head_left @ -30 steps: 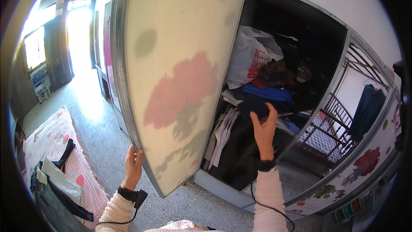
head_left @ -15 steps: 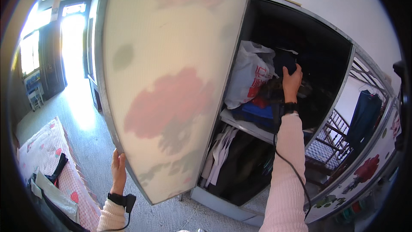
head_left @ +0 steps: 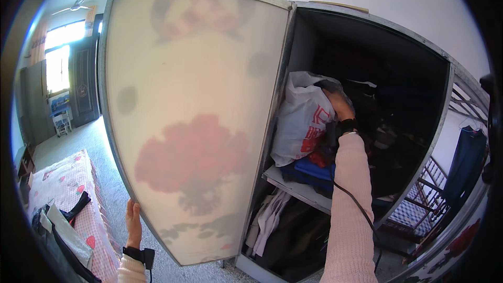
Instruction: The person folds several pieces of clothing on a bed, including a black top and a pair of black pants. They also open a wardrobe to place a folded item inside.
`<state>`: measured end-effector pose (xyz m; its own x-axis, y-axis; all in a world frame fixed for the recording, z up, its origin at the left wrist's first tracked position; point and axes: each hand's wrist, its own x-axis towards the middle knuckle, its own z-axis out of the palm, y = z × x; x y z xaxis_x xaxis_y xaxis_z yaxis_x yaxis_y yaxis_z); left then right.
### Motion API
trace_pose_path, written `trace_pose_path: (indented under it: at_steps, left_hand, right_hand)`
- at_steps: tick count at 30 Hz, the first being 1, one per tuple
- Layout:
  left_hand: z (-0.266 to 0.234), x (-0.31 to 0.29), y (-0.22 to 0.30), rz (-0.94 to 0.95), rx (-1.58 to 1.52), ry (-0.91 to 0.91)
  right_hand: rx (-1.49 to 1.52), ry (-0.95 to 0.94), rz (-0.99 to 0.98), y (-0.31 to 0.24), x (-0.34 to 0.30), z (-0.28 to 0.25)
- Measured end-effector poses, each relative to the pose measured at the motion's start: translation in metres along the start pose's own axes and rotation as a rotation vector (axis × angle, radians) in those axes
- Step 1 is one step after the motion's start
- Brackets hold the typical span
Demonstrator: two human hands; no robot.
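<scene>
The wardrobe door (head_left: pixel 178 84), pale with a red flower print and a grey frame, stands open on the left. My left hand (head_left: pixel 134 224) grips its lower outer edge, fingers pointing up. Inside the upper compartment, a white plastic bag (head_left: pixel 301 120) with red print sits at the left of the shelf. At the mouth of that bag is my right hand (head_left: pixel 340 106), its fingertips tucked inside and hidden. Folded blue cloth (head_left: pixel 314 169) lies beneath the bag. The dark contents further back are hard to make out.
Below the shelf edge (head_left: pixel 293 187), light and dark clothes (head_left: pixel 270 217) hang. Dark trousers (head_left: pixel 463 160) hang at the far right by a brown railing (head_left: pixel 427 191). A bed with a pink checked cover (head_left: pixel 78 183) stands at the lower left. A thin cable (head_left: pixel 348 197) runs along my right forearm.
My right hand has moved left from dark things deeper on the shelf to the mouth of the plastic bag. My left hand remains at the door edge. The view has shifted.
</scene>
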<state>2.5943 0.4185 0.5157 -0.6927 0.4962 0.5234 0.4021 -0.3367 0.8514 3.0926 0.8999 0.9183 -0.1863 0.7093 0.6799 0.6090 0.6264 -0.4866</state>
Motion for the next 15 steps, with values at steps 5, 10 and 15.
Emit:
trace_pose_path:
  at_steps: [5, 10, 15]
  left_hand:
    - [-0.002, -0.006, 0.0, -0.043, 0.009, -0.004]
    - [-0.003, -0.013, 0.01, -0.037, 0.002, -0.015]
    - [-0.009, -0.017, 0.012, -0.017, -0.019, -0.056]
  right_hand:
    - [-0.403, 0.106, -0.035, 0.027, 0.001, 0.027]
    - [-0.178, 0.258, -0.037, 0.027, -0.005, 0.018]
    - [0.037, 0.355, -0.054, 0.006, -0.039, -0.002]
